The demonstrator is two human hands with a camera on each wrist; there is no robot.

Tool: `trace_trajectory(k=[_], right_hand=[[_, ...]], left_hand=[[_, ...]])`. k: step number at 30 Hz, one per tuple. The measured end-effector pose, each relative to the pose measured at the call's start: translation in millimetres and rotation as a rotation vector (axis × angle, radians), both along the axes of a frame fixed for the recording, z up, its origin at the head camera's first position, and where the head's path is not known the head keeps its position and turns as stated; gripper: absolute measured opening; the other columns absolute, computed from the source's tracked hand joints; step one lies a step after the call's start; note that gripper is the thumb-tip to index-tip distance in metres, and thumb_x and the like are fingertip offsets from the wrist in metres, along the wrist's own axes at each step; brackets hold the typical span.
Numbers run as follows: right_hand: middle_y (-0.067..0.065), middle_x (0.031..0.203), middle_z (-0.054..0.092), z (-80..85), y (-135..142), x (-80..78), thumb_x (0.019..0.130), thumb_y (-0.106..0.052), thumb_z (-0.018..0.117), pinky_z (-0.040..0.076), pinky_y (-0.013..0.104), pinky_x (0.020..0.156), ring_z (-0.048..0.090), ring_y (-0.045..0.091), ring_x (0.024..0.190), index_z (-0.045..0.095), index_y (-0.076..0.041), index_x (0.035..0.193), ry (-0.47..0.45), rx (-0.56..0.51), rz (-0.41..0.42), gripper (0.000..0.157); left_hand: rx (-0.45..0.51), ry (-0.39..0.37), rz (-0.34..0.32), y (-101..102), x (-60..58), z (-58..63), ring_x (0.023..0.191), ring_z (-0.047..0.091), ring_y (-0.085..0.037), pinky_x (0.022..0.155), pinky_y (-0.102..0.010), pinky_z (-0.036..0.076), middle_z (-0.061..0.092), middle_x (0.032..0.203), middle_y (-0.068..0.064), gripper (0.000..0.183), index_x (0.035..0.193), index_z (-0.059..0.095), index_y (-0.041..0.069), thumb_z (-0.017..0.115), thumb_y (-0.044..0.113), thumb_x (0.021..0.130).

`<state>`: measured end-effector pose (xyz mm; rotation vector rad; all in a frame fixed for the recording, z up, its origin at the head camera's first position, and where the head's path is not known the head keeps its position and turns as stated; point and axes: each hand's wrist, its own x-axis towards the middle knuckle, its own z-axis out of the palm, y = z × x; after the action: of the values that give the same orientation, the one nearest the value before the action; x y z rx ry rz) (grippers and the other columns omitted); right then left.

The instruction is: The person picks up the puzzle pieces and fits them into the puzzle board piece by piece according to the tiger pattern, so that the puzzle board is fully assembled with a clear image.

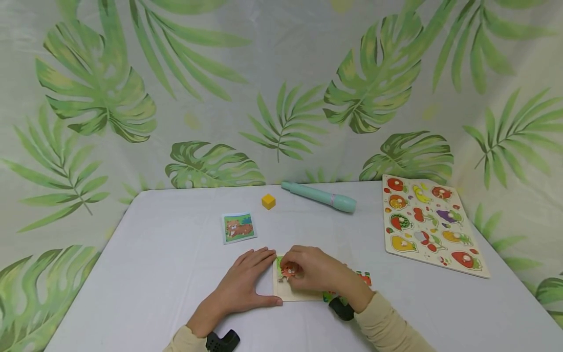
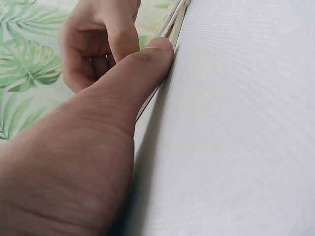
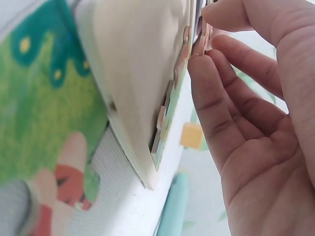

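A shallow wooden puzzle tray [image 1: 303,295] lies flat near the table's front, with picture pieces along its far side. My left hand [image 1: 242,288] rests beside it, fingers straight along the left edge and thumb stretched to the near left corner; in the left wrist view the thumb [image 2: 147,59] touches the tray's edge. Over the tray, my right hand [image 1: 313,268] pinches a small jigsaw piece [image 3: 204,38] between thumb and fingertips. That hand covers much of the tray's far side. Loose puzzle pieces [image 1: 364,277] with green and red print lie under the right wrist.
Behind the tray lies a picture card [image 1: 239,228] showing a tiger. Farther back are a yellow cube [image 1: 268,201] and a teal tube-shaped object [image 1: 320,196]. A fruit puzzle board [image 1: 398,254] lies at the right edge. Leaf-printed cloth hangs behind the table.
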<state>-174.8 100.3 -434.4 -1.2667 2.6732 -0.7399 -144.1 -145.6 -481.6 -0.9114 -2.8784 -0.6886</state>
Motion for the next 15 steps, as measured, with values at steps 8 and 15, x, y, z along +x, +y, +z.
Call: trace_trajectory(k=[8,15], right_hand=[[-0.006,0.095,0.064,-3.0,-2.4,1.6,0.083,-0.011,0.075,0.049,0.017,0.070,0.056,0.006,0.079,0.074,-0.013,0.107,-0.004,0.008,-0.012,0.024],[-0.007,0.095,0.064,-4.1,-4.6,1.6,0.085,-0.011,0.076,0.048,0.016,0.068,0.055,0.006,0.078,0.074,-0.013,0.107,-0.016,0.020,-0.007,0.022]], left_hand=[[0.005,0.010,-0.003,0.2,0.1,-0.5,0.152,0.037,-0.022,0.127,-0.050,0.026,0.047,0.160,-0.001,0.107,0.154,0.049,0.012,0.069,0.082,0.076],[0.003,0.010,-0.004,0.2,-0.1,-0.4,0.152,0.036,-0.021,0.127,-0.050,0.025,0.047,0.160,0.000,0.107,0.154,0.049,0.012,0.068,0.083,0.076]])
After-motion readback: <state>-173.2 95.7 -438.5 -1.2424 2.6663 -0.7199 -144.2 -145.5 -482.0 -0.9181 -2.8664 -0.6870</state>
